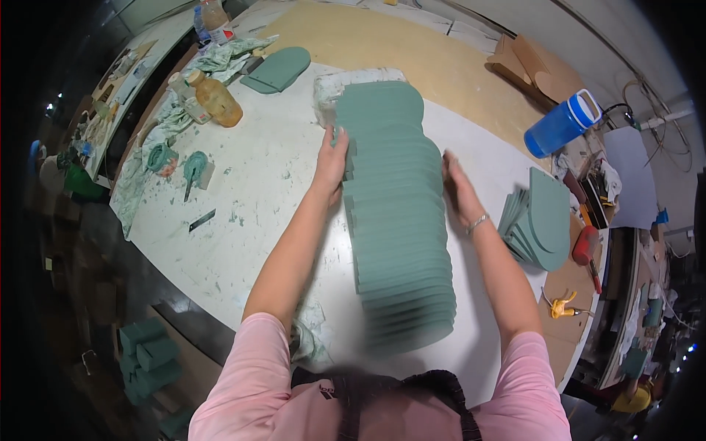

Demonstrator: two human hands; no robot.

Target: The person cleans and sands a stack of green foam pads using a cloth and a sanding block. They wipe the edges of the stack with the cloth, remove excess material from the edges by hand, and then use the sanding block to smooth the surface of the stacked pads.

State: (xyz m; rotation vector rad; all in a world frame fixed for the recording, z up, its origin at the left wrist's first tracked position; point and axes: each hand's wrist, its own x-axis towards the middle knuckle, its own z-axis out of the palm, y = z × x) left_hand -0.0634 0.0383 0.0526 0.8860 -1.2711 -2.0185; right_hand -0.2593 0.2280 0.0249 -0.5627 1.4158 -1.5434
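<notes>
A long overlapping row of thin green pieces with rounded ends runs down the middle of the white table, fanned out like shingles. Its far end lies against a pale, block-like object smeared with green. My left hand rests along the row's left edge, fingers straight and thumb up. On the other side my right hand stands upright beside the right edge, fingers stretched and slightly blurred; whether it touches the pieces I cannot tell. Neither hand is closed around anything. The row's near end is blurred.
More green pieces are fanned at the right, and a few lie at the far left. Bottles, a paste-covered brush and a dark blade are on the left. A blue jug and red-handled tool stand right.
</notes>
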